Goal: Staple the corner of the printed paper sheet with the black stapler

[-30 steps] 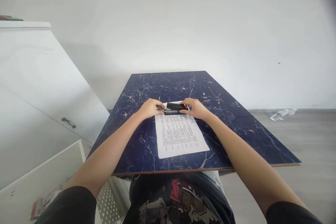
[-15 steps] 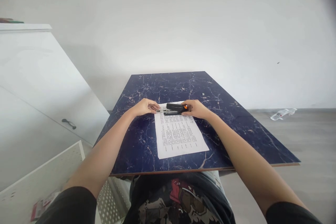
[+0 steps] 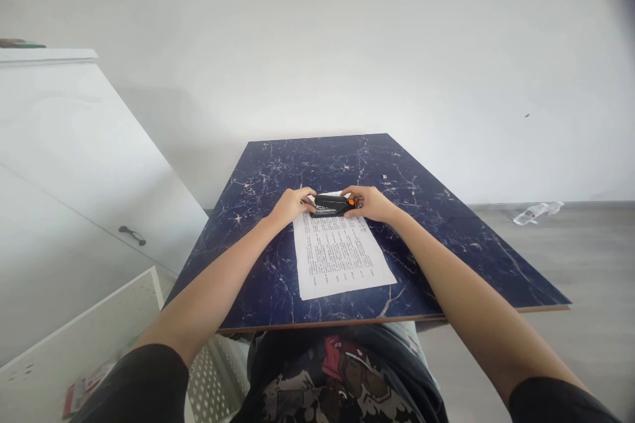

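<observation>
A black stapler with an orange spot lies across the far end of a printed white sheet on a dark blue marbled board. My left hand is at the stapler's left end, fingers curled against it. My right hand grips the stapler's right end, fingers closed round it. Both forearms reach out over the board from my lap.
A white cabinet with a dark handle stands at the left. A white perforated panel leans below it. A crushed plastic bottle lies on the grey floor at the right. A tiny bit lies on the board.
My left hand has moved right, back against the stapler's left end, after drawing away from it half a second ago. The stapler's metal part no longer sticks out to the left.
</observation>
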A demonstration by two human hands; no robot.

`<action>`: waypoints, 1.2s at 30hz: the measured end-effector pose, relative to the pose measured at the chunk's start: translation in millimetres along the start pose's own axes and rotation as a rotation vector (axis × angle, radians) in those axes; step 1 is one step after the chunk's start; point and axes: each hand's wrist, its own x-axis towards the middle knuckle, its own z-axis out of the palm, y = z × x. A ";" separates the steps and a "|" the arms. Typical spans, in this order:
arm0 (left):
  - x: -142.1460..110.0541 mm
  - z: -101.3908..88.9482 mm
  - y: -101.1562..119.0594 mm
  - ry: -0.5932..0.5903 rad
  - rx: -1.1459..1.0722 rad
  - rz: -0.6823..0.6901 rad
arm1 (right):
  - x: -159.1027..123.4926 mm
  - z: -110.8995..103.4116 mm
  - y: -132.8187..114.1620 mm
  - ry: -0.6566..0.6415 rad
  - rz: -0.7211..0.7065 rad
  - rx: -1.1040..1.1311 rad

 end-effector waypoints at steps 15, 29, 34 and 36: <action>-6.0 -9.7 -5.8 0.166 0.023 -0.026 | 8.4 24.3 -21.1 0.104 -0.129 -0.160; -5.7 15.6 -7.2 -0.026 0.442 -0.009 | -6.0 -23.0 6.0 0.531 0.089 -0.066; -5.0 15.5 -6.9 -0.028 0.436 0.000 | -10.6 -25.0 2.4 0.431 0.087 -0.088; -4.3 16.0 -7.7 -0.023 0.436 -0.008 | -9.1 -17.2 -8.5 0.313 0.013 -0.084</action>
